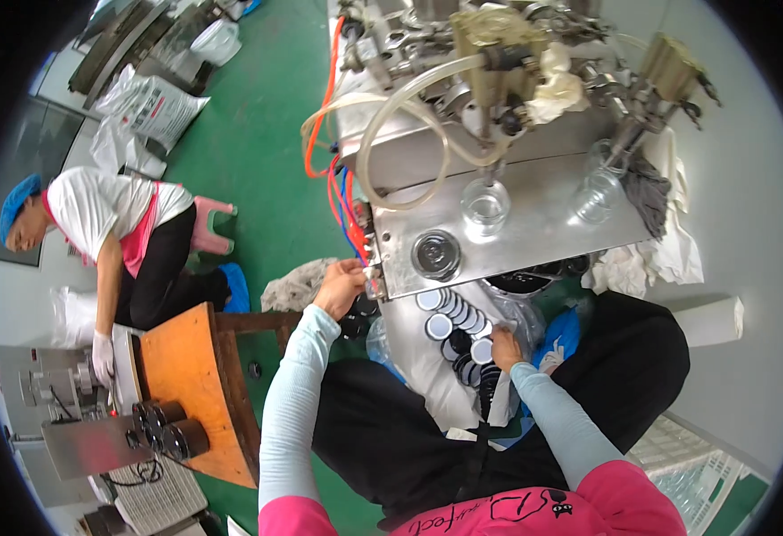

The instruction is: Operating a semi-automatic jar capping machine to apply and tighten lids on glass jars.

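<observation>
My left hand (341,288) reaches to the left front corner of a steel filling machine, its fingertips at a small fitting (373,283) there. Whether they grip it is hard to see. Below the table edge, my right hand (507,347) rests at the side of many black jar lids with white liners (439,326), which lie on white sheeting (418,382) between my knees. Its fingers are partly hidden, so a hold on a lid cannot be made out. On the steel tabletop (405,231) stand a dark-looking jar (436,254) and a glass jar (485,206) under a nozzle (490,173).
More glass jars (598,194) stand under the right nozzle beside a grey cloth (646,191). A looped hose (365,161) and red and blue air tubes (341,201) hang at left. A wooden stool (190,375) bears black jars (184,439). A co-worker (103,221) bends beyond it.
</observation>
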The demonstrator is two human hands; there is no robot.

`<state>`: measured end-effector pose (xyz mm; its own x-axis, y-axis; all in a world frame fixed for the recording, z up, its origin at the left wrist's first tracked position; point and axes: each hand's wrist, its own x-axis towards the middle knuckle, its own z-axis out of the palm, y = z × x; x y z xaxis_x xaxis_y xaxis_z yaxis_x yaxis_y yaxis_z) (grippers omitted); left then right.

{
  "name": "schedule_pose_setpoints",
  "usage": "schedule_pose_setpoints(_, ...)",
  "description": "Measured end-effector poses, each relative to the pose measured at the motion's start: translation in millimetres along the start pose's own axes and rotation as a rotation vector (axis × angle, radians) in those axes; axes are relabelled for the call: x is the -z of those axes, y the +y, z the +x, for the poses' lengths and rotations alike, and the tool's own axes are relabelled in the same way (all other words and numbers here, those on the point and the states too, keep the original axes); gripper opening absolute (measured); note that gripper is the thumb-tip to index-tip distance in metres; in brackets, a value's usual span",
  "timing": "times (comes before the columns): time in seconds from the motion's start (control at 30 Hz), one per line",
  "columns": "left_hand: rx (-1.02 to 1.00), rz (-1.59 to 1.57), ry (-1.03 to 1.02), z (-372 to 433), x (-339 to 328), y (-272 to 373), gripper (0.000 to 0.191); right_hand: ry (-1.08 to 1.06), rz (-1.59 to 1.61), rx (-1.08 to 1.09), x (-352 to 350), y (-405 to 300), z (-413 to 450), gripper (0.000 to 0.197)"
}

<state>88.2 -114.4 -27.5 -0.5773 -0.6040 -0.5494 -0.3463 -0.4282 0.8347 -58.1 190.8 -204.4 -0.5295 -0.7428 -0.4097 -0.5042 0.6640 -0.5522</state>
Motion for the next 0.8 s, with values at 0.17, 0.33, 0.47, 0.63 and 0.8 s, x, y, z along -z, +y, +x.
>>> schedule_pose_setpoints(0.17, -0.062, 0.126, 0.1, -13.3, -8.3, 15.0, 0.028, 0.005, 0.11, -0.183, 16.7, -6.8, -8.1, 0.018)
schedule_pose_setpoints(0.33, -0.608, 0.525, 0.531, -38.2, -21.2, 24.8, 0.027, 0.085, 0.266, -0.331, 19.6, 9.8, -7.7, 0.021)
schedule_pose_setpoints(0.47, -0.722, 0.524, 0.274, -70.5, -71.4, 18.8, 0.054, 0.159, 0.317, -0.452, 44.8, -7.5, -18.7, 0.028)
schedule_pose_setpoints(0.63, -0.685, 0.392, 0.168, -34.7, -118.1, 1.9, 0.092, 0.153, 0.995, -0.429, 72.2, -32.3, -28.9, 0.026)
schedule_pose_setpoints(0.8, -0.686, 0.183, 0.137, -26.8, -136.8, 5.7, 0.085, 0.128, 1.591, -0.179, 136.6, -83.8, -49.6, 0.024)
